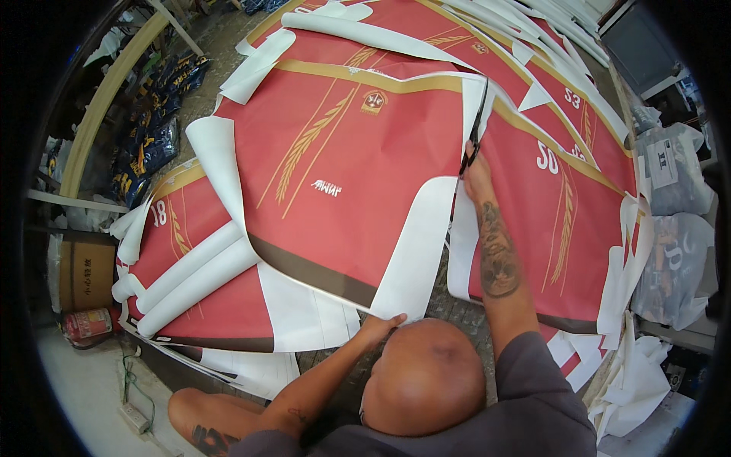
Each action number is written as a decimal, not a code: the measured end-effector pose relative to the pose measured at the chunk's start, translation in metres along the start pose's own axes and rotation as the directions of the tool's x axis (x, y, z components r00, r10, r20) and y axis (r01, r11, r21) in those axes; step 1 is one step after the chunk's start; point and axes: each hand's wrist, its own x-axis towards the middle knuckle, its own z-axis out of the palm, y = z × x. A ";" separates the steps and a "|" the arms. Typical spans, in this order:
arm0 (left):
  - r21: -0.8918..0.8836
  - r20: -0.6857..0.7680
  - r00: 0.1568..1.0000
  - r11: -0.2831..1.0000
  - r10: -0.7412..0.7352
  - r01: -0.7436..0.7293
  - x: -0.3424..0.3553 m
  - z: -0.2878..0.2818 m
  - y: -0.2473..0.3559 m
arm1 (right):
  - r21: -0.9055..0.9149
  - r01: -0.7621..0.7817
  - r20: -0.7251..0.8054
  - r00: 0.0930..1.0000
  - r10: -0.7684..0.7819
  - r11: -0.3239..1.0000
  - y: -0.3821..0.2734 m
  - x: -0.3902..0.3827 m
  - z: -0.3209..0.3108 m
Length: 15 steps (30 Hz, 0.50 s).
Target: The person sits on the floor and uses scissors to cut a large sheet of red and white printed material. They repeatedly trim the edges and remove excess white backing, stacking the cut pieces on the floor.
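My right hand (pixel 478 179) is closed on black-handled scissors (pixel 477 133), their long blades pointing away from me along a white margin between two red printed sheets (pixel 343 167) (pixel 556 228) with gold bands and wheat patterns. My left hand (pixel 381 326) pinches the lower white edge (pixel 403 282) of the middle sheet. Just right of it, a bare rounded knee (pixel 424 365) rises in the lower centre. More overlapping red sheets (pixel 198 297) lie around these, their white edges curled into rolls (pixel 190 274).
At left are a wooden beam (pixel 103 103), dark blue plastic-wrapped bundles (pixel 141 164), a cardboard box (pixel 87 270), a red cylinder (pixel 84 326) and a power strip (pixel 134 417). At right stand filled plastic bags (pixel 670 167), a grey panel (pixel 640 53) and crumpled white offcuts (pixel 632 381).
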 end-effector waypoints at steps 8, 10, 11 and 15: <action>0.721 0.265 0.897 0.545 0.354 -0.428 -0.043 -0.083 0.129 | -0.511 0.190 -0.088 0.958 -0.271 0.838 -0.012 -0.087 -0.018; 0.752 -0.421 0.688 0.651 0.591 -0.099 -0.050 -0.123 0.185 | -0.526 0.133 -0.121 0.966 -0.229 0.840 0.000 -0.126 -0.030; 0.779 -0.506 0.466 0.616 0.726 -0.116 -0.055 -0.146 0.203 | -0.581 0.212 -0.086 0.944 -0.318 0.786 0.010 -0.146 -0.037; 0.781 -0.577 0.330 0.387 0.747 0.490 -0.051 -0.210 0.234 | -0.945 0.085 -0.069 0.892 -0.446 0.317 0.046 -0.217 -0.055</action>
